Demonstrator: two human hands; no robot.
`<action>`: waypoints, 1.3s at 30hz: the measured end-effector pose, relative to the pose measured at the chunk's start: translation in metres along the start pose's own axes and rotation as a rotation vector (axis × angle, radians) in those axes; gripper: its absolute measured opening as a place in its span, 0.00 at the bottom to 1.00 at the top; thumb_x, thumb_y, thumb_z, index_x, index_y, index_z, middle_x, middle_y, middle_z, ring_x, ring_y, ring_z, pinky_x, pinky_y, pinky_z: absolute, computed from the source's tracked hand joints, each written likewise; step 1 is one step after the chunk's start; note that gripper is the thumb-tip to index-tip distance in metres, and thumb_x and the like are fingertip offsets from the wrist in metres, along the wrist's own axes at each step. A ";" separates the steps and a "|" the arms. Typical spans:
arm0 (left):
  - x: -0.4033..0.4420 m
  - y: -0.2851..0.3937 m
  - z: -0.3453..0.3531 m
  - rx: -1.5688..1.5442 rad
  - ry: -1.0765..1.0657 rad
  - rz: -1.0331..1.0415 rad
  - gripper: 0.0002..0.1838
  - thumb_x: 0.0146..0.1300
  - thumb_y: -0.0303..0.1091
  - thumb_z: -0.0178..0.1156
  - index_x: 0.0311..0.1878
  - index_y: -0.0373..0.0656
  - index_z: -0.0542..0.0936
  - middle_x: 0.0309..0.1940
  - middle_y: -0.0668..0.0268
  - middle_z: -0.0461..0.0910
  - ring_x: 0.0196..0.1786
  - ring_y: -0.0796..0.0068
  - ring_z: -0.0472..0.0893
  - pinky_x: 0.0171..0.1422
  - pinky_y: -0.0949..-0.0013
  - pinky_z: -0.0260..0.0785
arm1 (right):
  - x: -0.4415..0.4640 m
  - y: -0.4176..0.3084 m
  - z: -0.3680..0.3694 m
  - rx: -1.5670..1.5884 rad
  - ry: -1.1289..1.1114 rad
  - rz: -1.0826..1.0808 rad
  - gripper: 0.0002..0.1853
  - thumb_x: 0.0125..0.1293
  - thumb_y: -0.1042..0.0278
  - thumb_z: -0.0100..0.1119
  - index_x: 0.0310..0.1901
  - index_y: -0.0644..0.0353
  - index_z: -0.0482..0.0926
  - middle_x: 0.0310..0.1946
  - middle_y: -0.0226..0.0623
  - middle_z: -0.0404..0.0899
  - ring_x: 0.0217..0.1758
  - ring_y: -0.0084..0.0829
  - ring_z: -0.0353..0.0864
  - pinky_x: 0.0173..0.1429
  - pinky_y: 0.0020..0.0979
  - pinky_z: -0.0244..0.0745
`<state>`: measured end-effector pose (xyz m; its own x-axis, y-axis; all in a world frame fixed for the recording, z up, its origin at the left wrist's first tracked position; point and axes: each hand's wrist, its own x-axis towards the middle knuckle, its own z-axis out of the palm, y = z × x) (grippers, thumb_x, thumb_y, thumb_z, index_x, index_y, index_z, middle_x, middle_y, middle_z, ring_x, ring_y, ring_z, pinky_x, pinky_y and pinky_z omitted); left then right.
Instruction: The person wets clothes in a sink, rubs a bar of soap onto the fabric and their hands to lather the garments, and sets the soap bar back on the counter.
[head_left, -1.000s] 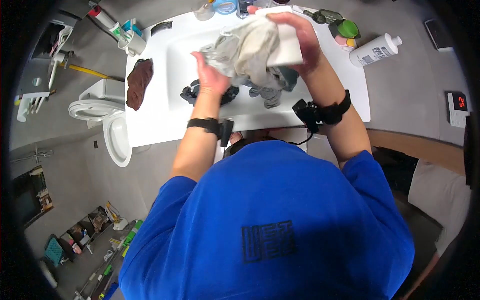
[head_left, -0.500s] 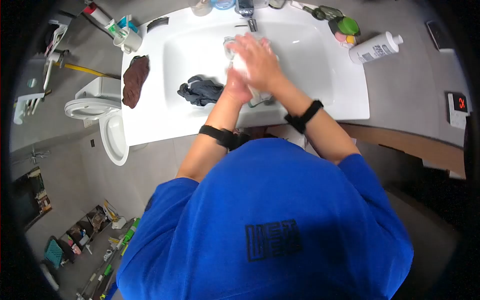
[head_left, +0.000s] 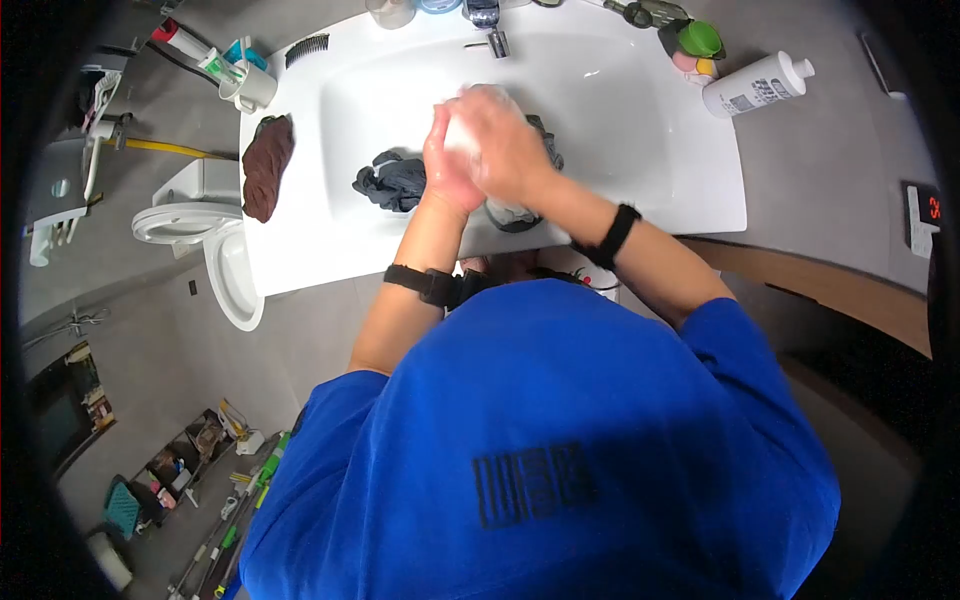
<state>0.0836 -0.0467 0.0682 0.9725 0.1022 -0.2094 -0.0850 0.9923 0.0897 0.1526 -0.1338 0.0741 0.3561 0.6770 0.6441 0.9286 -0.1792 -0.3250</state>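
Observation:
My left hand (head_left: 450, 180) is cupped over the sink (head_left: 620, 130), palm turned up. Pressed over it is my right hand (head_left: 510, 150), blurred by motion. Between the palms shows a white sudsy thing (head_left: 461, 138); whether it is soap or a lathered cloth I cannot tell. Beneath and behind the hands lies grey cloth (head_left: 514, 216), partly hidden, with a darker bunched part (head_left: 546, 140) right of the right hand. A crumpled dark grey cloth (head_left: 393, 184) rests in the basin just left of my left wrist.
The faucet (head_left: 498, 43) stands at the basin's far edge. A brown cloth (head_left: 268, 170), a cup with toothbrushes (head_left: 250, 90) and a black comb (head_left: 307, 48) sit on the left rim. On the right lie a white bottle (head_left: 755, 87) and a green-capped container (head_left: 699, 40).
Both hands have moved together toward me and slightly left, still rubbing the white thing. More of the grey cloth beneath them and to their right is now visible.

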 end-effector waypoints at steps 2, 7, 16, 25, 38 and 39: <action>-0.007 -0.005 -0.002 0.046 0.026 0.005 0.28 0.71 0.55 0.40 0.65 0.45 0.67 0.63 0.58 0.69 0.64 0.58 0.69 0.70 0.54 0.58 | -0.008 -0.015 -0.012 0.045 -0.365 -0.075 0.33 0.58 0.48 0.58 0.59 0.64 0.68 0.65 0.60 0.57 0.72 0.57 0.52 0.74 0.53 0.42; -0.003 -0.009 0.000 0.104 0.053 -0.015 0.27 0.72 0.52 0.38 0.65 0.45 0.66 0.64 0.57 0.67 0.65 0.59 0.68 0.71 0.55 0.56 | 0.001 0.005 0.007 0.154 -0.120 0.483 0.29 0.58 0.49 0.59 0.60 0.49 0.69 0.57 0.47 0.70 0.63 0.51 0.68 0.66 0.45 0.63; 0.006 -0.004 0.002 0.095 0.073 -0.100 0.26 0.71 0.52 0.40 0.64 0.47 0.67 0.61 0.56 0.71 0.65 0.57 0.69 0.71 0.54 0.57 | 0.016 0.027 0.002 0.191 -0.201 0.823 0.24 0.60 0.52 0.57 0.57 0.50 0.70 0.60 0.44 0.68 0.63 0.46 0.68 0.61 0.49 0.68; 0.013 0.000 0.000 0.084 0.083 -0.106 0.27 0.70 0.55 0.42 0.61 0.44 0.69 0.57 0.57 0.74 0.62 0.56 0.71 0.69 0.52 0.59 | 0.010 0.033 0.006 0.145 -0.128 0.731 0.24 0.61 0.50 0.56 0.57 0.49 0.69 0.53 0.42 0.73 0.58 0.51 0.72 0.54 0.47 0.71; 0.012 0.000 0.003 0.002 0.072 -0.040 0.32 0.69 0.60 0.40 0.60 0.41 0.69 0.59 0.54 0.72 0.64 0.58 0.69 0.72 0.54 0.54 | -0.007 -0.002 -0.009 0.070 -0.099 0.393 0.24 0.61 0.56 0.58 0.57 0.52 0.68 0.55 0.47 0.69 0.59 0.50 0.68 0.61 0.44 0.64; 0.012 0.003 -0.006 0.015 0.108 -0.078 0.32 0.70 0.60 0.40 0.61 0.41 0.68 0.59 0.54 0.71 0.63 0.58 0.70 0.72 0.54 0.54 | -0.012 -0.007 -0.011 -0.005 -0.112 0.222 0.25 0.59 0.57 0.59 0.57 0.52 0.68 0.56 0.47 0.68 0.58 0.50 0.69 0.59 0.43 0.66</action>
<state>0.0942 -0.0419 0.0600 0.9471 0.0325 -0.3194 -0.0060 0.9965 0.0837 0.1432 -0.1486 0.0757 0.5380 0.6955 0.4763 0.8294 -0.3359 -0.4464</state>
